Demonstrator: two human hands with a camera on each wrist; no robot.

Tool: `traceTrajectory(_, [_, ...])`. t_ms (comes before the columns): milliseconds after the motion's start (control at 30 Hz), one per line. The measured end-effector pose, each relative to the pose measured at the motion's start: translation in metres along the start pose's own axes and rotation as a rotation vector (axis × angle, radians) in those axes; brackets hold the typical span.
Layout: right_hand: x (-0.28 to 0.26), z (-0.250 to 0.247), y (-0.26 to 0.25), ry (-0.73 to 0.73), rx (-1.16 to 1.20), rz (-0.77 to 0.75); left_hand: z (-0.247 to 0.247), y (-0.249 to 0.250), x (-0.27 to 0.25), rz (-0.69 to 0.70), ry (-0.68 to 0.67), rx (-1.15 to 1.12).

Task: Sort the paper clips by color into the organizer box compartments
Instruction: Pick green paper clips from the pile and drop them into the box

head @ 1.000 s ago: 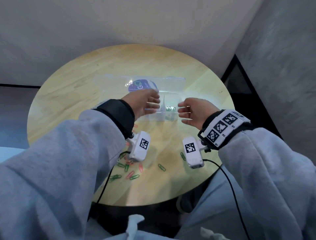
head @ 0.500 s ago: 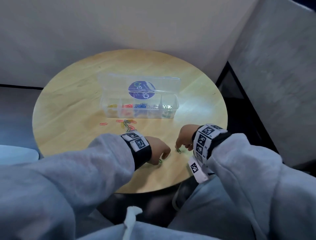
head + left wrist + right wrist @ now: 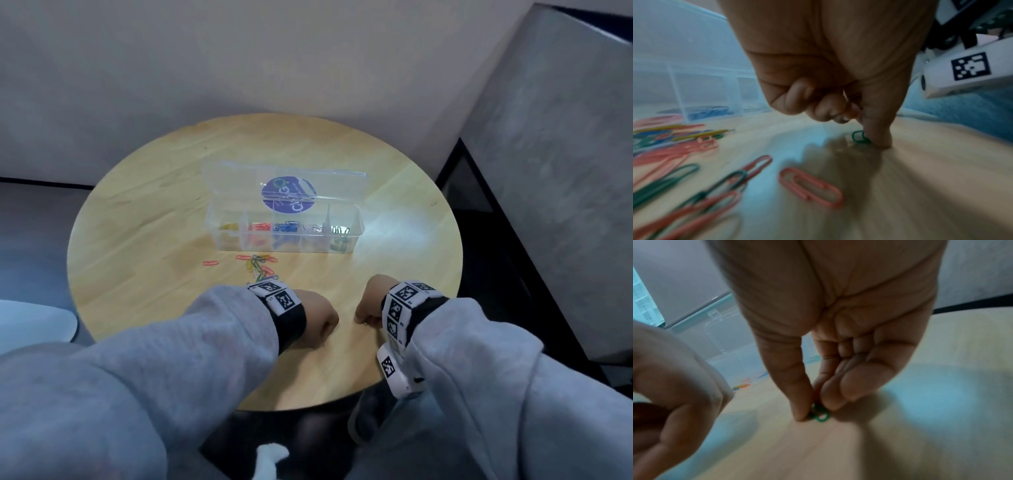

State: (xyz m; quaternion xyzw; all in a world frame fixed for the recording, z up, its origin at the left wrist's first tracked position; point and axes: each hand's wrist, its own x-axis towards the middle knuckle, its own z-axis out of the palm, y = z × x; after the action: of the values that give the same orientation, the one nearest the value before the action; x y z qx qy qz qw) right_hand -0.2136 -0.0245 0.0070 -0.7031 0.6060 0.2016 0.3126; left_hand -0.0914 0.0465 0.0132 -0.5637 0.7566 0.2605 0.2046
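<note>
Near the counter [image 3: 144, 219] edge, well short of the organizer box [image 3: 286, 236], you have brought both hands down from it: left hand [image 3: 838, 81] and right hand [image 3: 818, 378] each pinch a green paper clip [image 3: 821, 416], ready for the green compartment.

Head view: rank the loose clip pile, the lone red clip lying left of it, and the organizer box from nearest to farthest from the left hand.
From the left hand:
1. Loose clip pile, just beyond the wrist.
2. Lone red clip, farther out to the left.
3. Organizer box, at mid-table behind both.
</note>
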Motion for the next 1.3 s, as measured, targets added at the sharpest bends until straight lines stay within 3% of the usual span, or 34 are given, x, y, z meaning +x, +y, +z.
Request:
traceTrajectory(167, [-0.007, -0.003, -0.012, -0.054, -0.114, 0.049, -0.007, -0.026, -0.011, -0.087, 0.225, -0.319])
traceTrajectory(233, [-0.009, -0.004, -0.017, -0.098, 0.036, 0.034, -0.014, -0.044, -0.022, -0.136, 0.310, -0.484])
traceTrajectory(300, [-0.010, -0.006, -0.020, -0.133, 0.341, -0.007, -0.017, -0.063, -0.033, -0.179, 0.369, -0.628])
traceTrajectory(400, [-0.013, -0.007, -0.027, -0.083, 0.691, -0.115, -0.017, -0.088, -0.048, -0.218, 0.418, -0.794])
traceTrajectory(567, [-0.022, 0.003, -0.047, -0.214, 0.938, -0.175, -0.015, -0.105, -0.073, -0.254, 0.477, -1.452])
traceTrajectory(667, [-0.030, 0.010, -0.060, -0.302, 0.890, -0.199, -0.013, -0.110, -0.082, -0.289, 0.456, -1.602])
traceTrajectory(767, [-0.036, 0.015, -0.070, -0.343, 0.758, -0.274, -0.009, -0.113, -0.084, -0.406, 0.410, -1.413])
traceTrajectory(933, [-0.043, 0.023, -0.079, -0.272, 0.011, -0.529, 0.001, -0.106, -0.087, -0.374, 0.239, -0.520])
traceTrajectory(1067, [-0.049, 0.036, -0.088, -0.184, -0.310, -0.618, 0.009, -0.089, -0.079, -0.357, 0.029, -0.256])
traceTrajectory(1300, [-0.044, 0.060, -0.090, -0.028, -0.443, -0.655, 0.025, -0.071, -0.062, -0.314, -0.177, 0.048])
